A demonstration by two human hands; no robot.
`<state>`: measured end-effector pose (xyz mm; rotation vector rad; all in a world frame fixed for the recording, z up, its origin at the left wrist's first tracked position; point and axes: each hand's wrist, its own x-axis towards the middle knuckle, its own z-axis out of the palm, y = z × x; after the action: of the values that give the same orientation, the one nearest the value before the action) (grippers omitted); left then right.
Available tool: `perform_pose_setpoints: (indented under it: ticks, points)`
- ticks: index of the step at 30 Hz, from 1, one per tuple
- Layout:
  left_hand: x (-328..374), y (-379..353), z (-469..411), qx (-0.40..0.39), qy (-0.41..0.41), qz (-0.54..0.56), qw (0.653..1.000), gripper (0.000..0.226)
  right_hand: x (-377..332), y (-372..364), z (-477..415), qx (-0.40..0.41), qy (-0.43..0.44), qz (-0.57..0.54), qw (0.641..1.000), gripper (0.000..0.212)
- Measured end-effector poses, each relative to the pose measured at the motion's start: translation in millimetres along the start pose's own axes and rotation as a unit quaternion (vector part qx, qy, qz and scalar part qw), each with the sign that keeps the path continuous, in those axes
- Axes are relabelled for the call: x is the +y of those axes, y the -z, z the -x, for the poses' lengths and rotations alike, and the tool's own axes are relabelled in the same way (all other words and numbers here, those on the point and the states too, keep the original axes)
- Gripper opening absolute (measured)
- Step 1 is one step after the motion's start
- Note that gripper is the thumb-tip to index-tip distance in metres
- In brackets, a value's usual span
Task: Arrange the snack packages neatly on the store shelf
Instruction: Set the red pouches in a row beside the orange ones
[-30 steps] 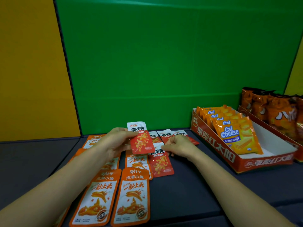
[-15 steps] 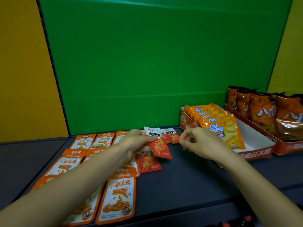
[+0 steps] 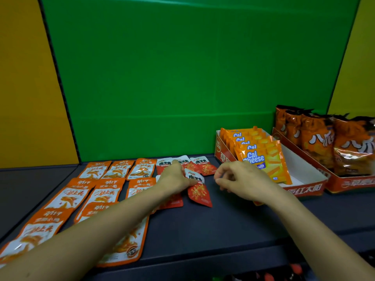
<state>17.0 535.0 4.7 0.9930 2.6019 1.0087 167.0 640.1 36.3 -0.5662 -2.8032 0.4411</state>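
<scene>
The left hand (image 3: 174, 179) pinched a red packet (image 3: 197, 191) low over the shelf (image 3: 223, 226); the right hand (image 3: 241, 179) hovered beside it, grip loosely spread, empty.

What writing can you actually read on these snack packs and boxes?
"Cal Cheese", with "WAFER" partly hidden beneath: front yellow wafer pack.
"Cal": tops of the packs behind it.
Large Chinese characters, cut off: red display box.
Chinese brand lettering: orange fish packs, red packs, orange chip bags.
Small print everywhere: too blurred.
</scene>
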Motion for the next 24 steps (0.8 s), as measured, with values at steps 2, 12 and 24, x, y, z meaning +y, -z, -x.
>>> perform_pose_setpoints:
  ticks: [2, 12, 24]
  points:
    - [-0.7, -1.2, 2.2, 0.022, -0.002, -0.073, 0.997, 0.048, 2.0, 0.3, -1.2, -0.002, 0.005, -0.002, 1.000, 0.008]
    - [-43.9, 67.4, 37.5, 0.180, -0.137, -0.262, 0.938, 0.022, -36.0, -12.3, -21.4, 0.006, 0.096, 0.027, 0.995, 0.015]
    - [-195.9, 199.1, 170.1, 0.261, 0.025, -0.291, 0.920, 0.023, -232.2, -73.1, -38.3, -0.026, 0.279, 0.021, 0.960, 0.019]
